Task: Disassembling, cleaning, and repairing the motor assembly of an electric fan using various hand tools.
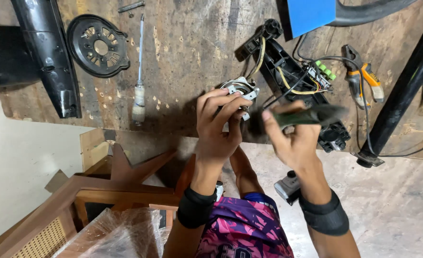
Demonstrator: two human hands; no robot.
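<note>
My left hand (217, 128) grips a small silver fan motor (241, 90) at the near edge of a worn wooden workbench (183, 57). My right hand (293, 138) is closed around the dark green handle of a tool (311, 115), blurred, pointing right. Behind both hands lies a black plastic fan housing (292, 81) with yellow and black wires and a green terminal block (325, 70). Wires run from the housing to the motor.
A round black vented cover (98, 45) and a long screwdriver (139, 71) lie at left. Orange-handled pliers (362, 76) rest at right beside a black pole (402, 91). A black panel (49, 52) is far left, a blue sheet (309, 14) at top, wooden furniture (101, 191) below.
</note>
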